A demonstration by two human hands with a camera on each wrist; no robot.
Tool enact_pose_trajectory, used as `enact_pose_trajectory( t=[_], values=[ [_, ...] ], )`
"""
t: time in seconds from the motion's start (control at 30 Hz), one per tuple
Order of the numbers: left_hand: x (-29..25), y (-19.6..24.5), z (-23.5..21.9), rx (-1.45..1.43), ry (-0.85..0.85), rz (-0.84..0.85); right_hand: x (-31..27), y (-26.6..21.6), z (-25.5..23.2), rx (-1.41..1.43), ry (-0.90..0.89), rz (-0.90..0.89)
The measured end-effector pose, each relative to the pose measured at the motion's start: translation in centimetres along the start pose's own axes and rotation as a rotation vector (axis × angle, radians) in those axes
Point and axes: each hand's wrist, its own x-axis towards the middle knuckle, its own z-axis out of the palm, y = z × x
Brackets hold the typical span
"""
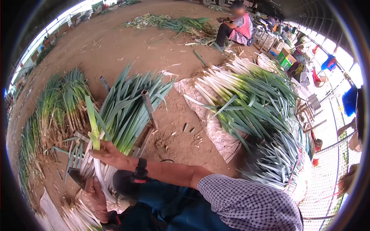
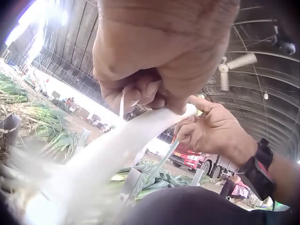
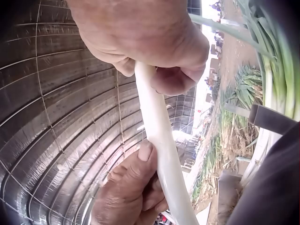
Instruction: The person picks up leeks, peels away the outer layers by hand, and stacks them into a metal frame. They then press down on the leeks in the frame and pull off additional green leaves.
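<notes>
One leek [image 1: 93, 127] is held upright, its green leaf end at the top and its white stalk [image 3: 159, 136] curving down. My right hand [image 1: 110, 154] grips it round the upper part of the stalk, fingers curled. Lower down, my left hand [image 1: 94, 198] pinches the white stalk [image 2: 117, 140]; its thumb lies along the stalk in the right wrist view. A thin white strip [image 2: 122, 104] shows at the curled fingers of my left hand [image 2: 159, 51]. Trimmed-looking leeks [image 1: 133, 111] lie in a metal frame [image 1: 149, 109] beside my hands.
Rooted leek bundles [image 1: 69, 104] stand on the dirt floor at the left. A large pile of white-stemmed leeks [image 1: 250, 96] lies on a pale sheet [image 1: 221, 144] at the right. Further back sits a person [image 1: 239, 27] near more leeks [image 1: 181, 25]. Leeks [image 1: 79, 215] lie below my left hand.
</notes>
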Motion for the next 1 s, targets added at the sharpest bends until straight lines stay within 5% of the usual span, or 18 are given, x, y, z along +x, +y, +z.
enact_pose_trajectory(
  t=[0.33,0.4,0.43,0.47,0.5,0.63,0.93,1.0],
  values=[
    [0.0,0.1,0.9,0.099,0.001,0.105,0.8,1.4,-0.8,0.133,-0.015,-0.033],
    [0.2,-0.2,1.7,0.236,0.115,0.340,0.0,-1.5,-0.8,-0.190,0.004,0.172],
    [0.2,-0.7,1.7,0.267,0.099,0.377,1.4,4.7,-1.2,-0.021,0.100,-0.008],
    [0.3,0.0,1.7,0.289,0.076,0.373,0.6,2.1,-1.0,0.006,0.098,0.145],
    [0.2,-0.1,1.9,0.274,0.116,0.381,1.1,3.3,-0.7,0.070,0.166,0.095],
    [0.0,0.1,1.5,0.144,0.126,0.175,0.5,0.2,0.6,-0.095,0.072,0.110],
    [-0.1,-0.2,1.5,-0.020,0.168,0.092,0.4,0.7,0.0,-0.023,-0.026,0.080],
    [-0.5,-1.6,1.5,-0.144,0.199,-0.031,0.4,0.0,-0.3,-0.043,-0.033,0.073]
  ],
)
